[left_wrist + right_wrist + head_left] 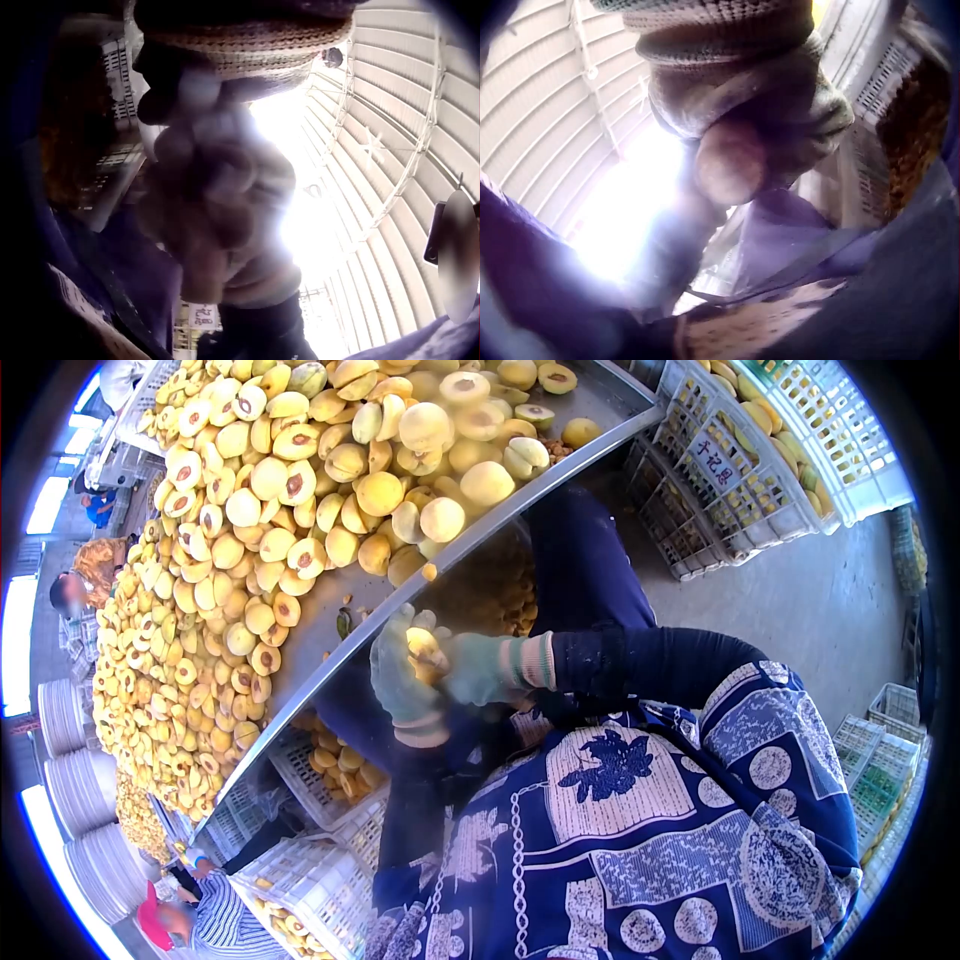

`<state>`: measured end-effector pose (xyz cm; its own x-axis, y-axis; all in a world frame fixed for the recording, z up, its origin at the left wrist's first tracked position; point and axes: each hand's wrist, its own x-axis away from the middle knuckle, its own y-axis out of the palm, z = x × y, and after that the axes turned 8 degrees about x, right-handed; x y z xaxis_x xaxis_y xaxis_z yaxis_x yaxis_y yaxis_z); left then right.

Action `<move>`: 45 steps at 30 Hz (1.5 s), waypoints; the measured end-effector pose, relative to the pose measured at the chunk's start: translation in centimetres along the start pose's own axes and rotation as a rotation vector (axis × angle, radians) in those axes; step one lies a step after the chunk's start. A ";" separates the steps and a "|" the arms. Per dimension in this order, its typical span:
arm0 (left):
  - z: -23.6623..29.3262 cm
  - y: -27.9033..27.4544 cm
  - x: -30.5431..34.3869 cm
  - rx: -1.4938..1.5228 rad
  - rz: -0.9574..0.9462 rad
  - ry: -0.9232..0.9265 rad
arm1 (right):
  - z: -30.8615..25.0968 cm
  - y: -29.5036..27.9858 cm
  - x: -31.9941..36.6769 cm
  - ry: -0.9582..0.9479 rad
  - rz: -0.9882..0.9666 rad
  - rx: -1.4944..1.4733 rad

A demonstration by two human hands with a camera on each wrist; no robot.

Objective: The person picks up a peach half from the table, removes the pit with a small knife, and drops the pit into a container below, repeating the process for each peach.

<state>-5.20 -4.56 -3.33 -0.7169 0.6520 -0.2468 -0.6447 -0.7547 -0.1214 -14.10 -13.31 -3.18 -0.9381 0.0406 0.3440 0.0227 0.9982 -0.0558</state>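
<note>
Both hands wear pale green knit gloves and meet at the wearer's front, just outside the metal table's edge. My left hand (398, 675) holds a yellow peach (424, 647), its fingers up along one side of the fruit. From the other side my right hand (485, 670) closes in, its fingertips on the peach. A brownish patch shows at their meeting point. In the right wrist view, a rounded brownish thing (731, 163) pokes out at the right hand's curled fingers; I cannot tell what it is. The left wrist view is dark and blurred.
A large heap of halved peaches (230, 550), many with pits showing, covers the metal table (330, 595). Its raised rim (480, 535) crosses in front of the hands. Plastic crates (720, 480) of fruit stand at right, another crate (300, 890) below left. Other people work beyond.
</note>
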 end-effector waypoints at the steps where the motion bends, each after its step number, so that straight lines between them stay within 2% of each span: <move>1: 0.0 0.4 -0.1 0.171 0.084 -0.077 | -2.2 -0.8 1.1 0.164 -0.063 -0.112; 2: 0.8 0.7 -0.3 0.171 0.086 -0.076 | -3.4 -1.1 1.6 0.328 -0.131 -0.226; 4: 2.7 1.0 -0.8 0.475 0.183 -0.478 | -3.3 -1.1 2.2 0.320 -0.171 -0.343; 6: 2.7 0.9 -0.7 0.501 0.158 -0.469 | -2.5 -0.9 2.7 0.325 -0.211 -0.468; 8: 2.1 0.4 -0.7 0.553 0.071 -0.406 | -2.6 -0.8 2.5 0.244 -0.215 -0.621; 9: 2.1 -0.2 -0.9 0.577 0.059 -0.532 | -2.8 -1.5 2.6 0.269 -0.240 -0.491; 10: 2.3 0.0 -0.9 0.580 0.056 -0.532 | -2.2 -1.6 2.3 0.269 -0.236 -0.490; 12: 2.9 0.2 -0.2 0.617 0.131 -0.466 | -0.6 -0.8 1.5 0.105 -0.058 -0.284; 13: 3.1 0.4 -0.5 0.521 0.122 -0.427 | -0.7 -0.7 1.1 0.098 -0.057 -0.283; 16: 4.1 0.5 -0.9 0.489 0.112 -0.436 | -0.9 -0.2 0.8 -0.097 0.246 0.415; 17: 4.0 0.8 -1.1 0.511 0.161 -0.427 | -1.5 -0.3 1.4 0.004 0.199 0.474; 18: 4.1 0.9 -1.3 0.509 0.161 -0.423 | -1.2 0.0 1.2 -0.001 0.200 0.474; 20: 4.5 1.4 -1.6 0.639 0.202 -0.548 | -0.3 1.0 1.2 0.038 0.361 0.483; 25: 4.1 2.4 -1.5 0.657 0.325 -0.579 | 0.3 0.6 0.6 0.050 0.253 0.537; 28: 3.6 2.4 -1.3 0.627 0.375 -0.539 | -2.0 -0.1 1.9 0.225 0.081 0.185; 30: 1.6 1.1 -0.9 0.563 0.219 -0.442 | -3.8 -0.5 2.5 0.333 -0.038 -0.057; 31: 1.7 1.0 -1.1 0.562 0.219 -0.444 | -4.6 -0.9 2.8 0.334 -0.039 -0.059; 33: 2.0 0.8 -1.4 0.541 0.237 -0.500 | -5.7 -1.3 2.9 0.473 -0.128 -0.075; 34: 1.8 0.5 -1.1 0.535 0.241 -0.497 | -5.5 -1.2 2.7 0.468 -0.134 -0.075; 36: 0.8 0.3 -0.3 0.556 0.154 -0.372 | -4.2 -1.0 2.2 0.446 -0.125 -0.091; 37: 0.0 -0.3 -0.4 0.335 0.047 -0.292 | -2.3 -0.6 1.5 0.427 -0.104 -0.284; 40: 2.0 0.5 -0.2 0.327 0.030 -0.232 | -1.5 0.3 1.7 0.387 -0.043 -0.264; 41: 0.1 0.4 -0.5 -0.010 0.022 0.077 | -1.5 0.4 1.5 0.357 -0.015 -0.247; 42: -0.2 0.2 -0.6 -0.010 0.020 0.084 | -1.6 0.3 1.4 0.325 0.021 -0.232; 44: 2.1 0.7 -0.6 0.477 0.195 -0.422 | -2.0 0.1 1.4 0.303 0.052 -0.224; 45: 1.4 0.6 -0.3 0.479 0.178 -0.385 | -2.5 -0.3 1.2 0.398 -0.030 -0.220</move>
<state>-5.68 -5.10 -1.97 -0.8104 0.5663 0.1505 -0.4904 -0.7960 0.3548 -14.36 -13.45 -0.46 -0.7345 -0.0173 0.6784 0.1108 0.9832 0.1450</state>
